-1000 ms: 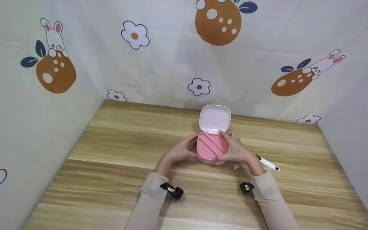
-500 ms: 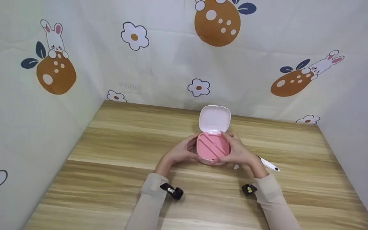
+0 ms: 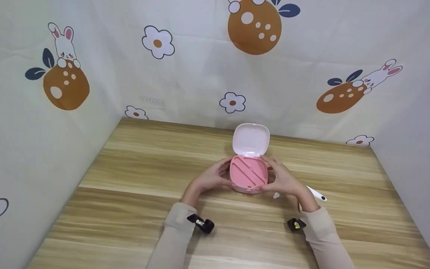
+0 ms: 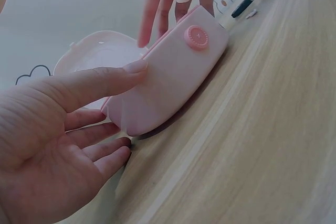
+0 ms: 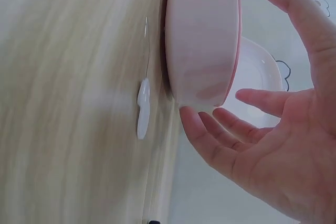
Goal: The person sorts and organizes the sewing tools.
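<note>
A pink box (image 3: 245,189) stands on the table with its pale lid (image 3: 251,139) raised behind it. Diagonal grooves cross its pink inner tray (image 3: 248,170), and a round ridged button (image 4: 197,38) sits on the front wall. My left hand (image 3: 210,178) holds the box's left end, thumb on the front wall and the other fingers round the side. At the right end, my right hand (image 3: 285,181) is held with fingers spread; in the right wrist view its fingers (image 5: 202,135) are beside the box, with a gap at the thumb.
Just right of the box lies a small white piece (image 3: 276,195) with a thin wire-like end. A slim white-handled tool (image 3: 318,194), dark at its tip, lies partly behind my right wrist. A patterned cloth wall (image 3: 196,74) borders the wooden table (image 3: 144,157).
My right hand has drawn off to the right from the box's edge and its fingers have loosened. The left hand and the box have stayed in place.
</note>
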Available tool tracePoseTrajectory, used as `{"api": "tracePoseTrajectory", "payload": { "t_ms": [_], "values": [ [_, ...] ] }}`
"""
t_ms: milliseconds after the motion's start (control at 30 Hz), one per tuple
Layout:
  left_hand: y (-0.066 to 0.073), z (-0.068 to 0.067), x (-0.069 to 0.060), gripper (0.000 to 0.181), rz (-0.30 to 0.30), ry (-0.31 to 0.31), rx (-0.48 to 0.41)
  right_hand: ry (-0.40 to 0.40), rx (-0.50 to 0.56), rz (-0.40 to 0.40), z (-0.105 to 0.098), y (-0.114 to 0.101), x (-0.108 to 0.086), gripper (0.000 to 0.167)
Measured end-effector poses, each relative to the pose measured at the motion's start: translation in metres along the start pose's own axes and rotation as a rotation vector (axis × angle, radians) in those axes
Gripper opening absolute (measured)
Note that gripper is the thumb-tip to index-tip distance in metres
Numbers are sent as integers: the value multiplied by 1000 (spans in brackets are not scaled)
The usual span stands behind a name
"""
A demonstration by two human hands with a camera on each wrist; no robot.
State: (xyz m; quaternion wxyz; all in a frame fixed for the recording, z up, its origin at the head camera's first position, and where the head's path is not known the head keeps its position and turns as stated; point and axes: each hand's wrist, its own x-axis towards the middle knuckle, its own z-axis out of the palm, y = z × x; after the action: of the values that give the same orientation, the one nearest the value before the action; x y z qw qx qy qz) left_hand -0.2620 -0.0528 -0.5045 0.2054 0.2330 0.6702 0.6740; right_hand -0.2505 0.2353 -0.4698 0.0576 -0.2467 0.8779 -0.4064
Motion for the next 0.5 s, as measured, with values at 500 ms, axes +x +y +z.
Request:
{"api": "tracePoseTrajectory", "payload": {
  "t_ms": [500],
  "values": [
    [-2, 0, 3, 98, -29, 23, 5, 7, 35, -46, -10, 3, -16, 100]
  ]
}}
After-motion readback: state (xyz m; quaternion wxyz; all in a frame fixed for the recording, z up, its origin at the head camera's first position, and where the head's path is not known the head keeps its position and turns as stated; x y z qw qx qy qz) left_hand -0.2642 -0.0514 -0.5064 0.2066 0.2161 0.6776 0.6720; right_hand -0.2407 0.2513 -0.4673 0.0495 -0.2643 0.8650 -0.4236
